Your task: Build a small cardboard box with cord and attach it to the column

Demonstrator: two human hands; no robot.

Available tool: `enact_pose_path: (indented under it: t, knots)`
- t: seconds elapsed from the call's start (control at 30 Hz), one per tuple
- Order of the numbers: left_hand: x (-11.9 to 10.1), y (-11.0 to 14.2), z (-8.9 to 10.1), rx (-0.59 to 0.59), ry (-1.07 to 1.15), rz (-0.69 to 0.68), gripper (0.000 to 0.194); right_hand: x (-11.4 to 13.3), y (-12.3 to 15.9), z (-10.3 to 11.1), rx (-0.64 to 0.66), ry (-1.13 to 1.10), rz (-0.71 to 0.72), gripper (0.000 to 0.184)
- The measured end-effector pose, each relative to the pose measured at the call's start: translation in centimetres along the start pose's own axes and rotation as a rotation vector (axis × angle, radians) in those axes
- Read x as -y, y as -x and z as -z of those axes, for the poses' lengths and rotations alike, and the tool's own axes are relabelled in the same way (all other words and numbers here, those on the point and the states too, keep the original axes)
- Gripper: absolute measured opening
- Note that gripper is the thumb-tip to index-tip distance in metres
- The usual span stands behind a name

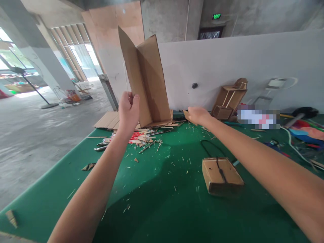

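My left hand [129, 106] is closed in a pinch, with a thin pale stick [126, 76] rising from its fingers. Just behind it, a folded cardboard sheet [154, 77] stands upright at the back of the green table; I cannot tell whether the hand touches it. Farther right, my right hand [198, 115] is closed on a small cardboard piece [186, 115], held low near the table's far edge. A small cardboard box [224, 172] with a dark cord [220, 168] across its top sits on the table below my right forearm.
Thin sticks and red-and-white scraps [138, 136] lie in a heap near scissors handles [101, 146]. A cardboard construction [229, 99] leans against the white partition [227, 64]. Flat cardboard [107, 120] lies at the back left. Coloured items and a cable [293, 143] crowd the right side.
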State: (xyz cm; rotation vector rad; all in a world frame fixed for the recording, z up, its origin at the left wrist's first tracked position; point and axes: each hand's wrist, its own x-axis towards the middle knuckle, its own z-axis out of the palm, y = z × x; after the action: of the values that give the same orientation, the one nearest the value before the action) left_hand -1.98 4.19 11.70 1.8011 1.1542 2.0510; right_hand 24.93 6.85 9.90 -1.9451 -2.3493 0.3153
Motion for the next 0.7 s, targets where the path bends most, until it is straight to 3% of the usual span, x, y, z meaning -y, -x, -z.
enact_pose_path:
  t: [0.07, 0.13, 0.3, 0.37, 0.43, 0.57, 0.63, 0.7]
  knots:
    - [-0.1, 0.0, 0.0, 0.003, -0.003, -0.001, 0.018, -0.4, 0.2, 1.3, -0.017, -0.005, -0.001, 0.037]
    - [-0.3, 0.1, 0.0, -0.001, -0.011, -0.011, 0.019, 0.2, 1.0, 1.4, 0.068, -0.037, 0.055, 0.036]
    - [-0.3, 0.1, 0.2, -0.002, -0.005, -0.023, 0.019, 3.1, 4.3, -2.5, 0.513, -0.14, 0.249, 0.041]
    - [-0.2, 0.1, 0.2, 0.002, 0.009, -0.021, 0.017, 2.7, 4.7, -3.7, 0.585, -0.126, 0.237, 0.046]
    - [-0.2, 0.0, 0.2, 0.001, 0.01, -0.021, 0.018, 1.0, 4.1, -3.5, 0.537, -0.107, 0.173, 0.037]
    - [-0.4, 0.0, 0.1, 0.001, -0.01, -0.007, 0.018, -2.6, 2.2, 0.0, 0.239, -0.088, 0.062, 0.03]
    - [-0.4, 0.0, 0.1, 0.003, -0.015, -0.006, 0.018, -2.5, 1.8, 1.1, 0.162, -0.121, 0.087, 0.033]
    - [-0.3, -0.1, 0.0, -0.006, -0.028, -0.016, 0.019, -0.5, 2.1, 0.7, 0.176, -0.173, 0.16, 0.036]
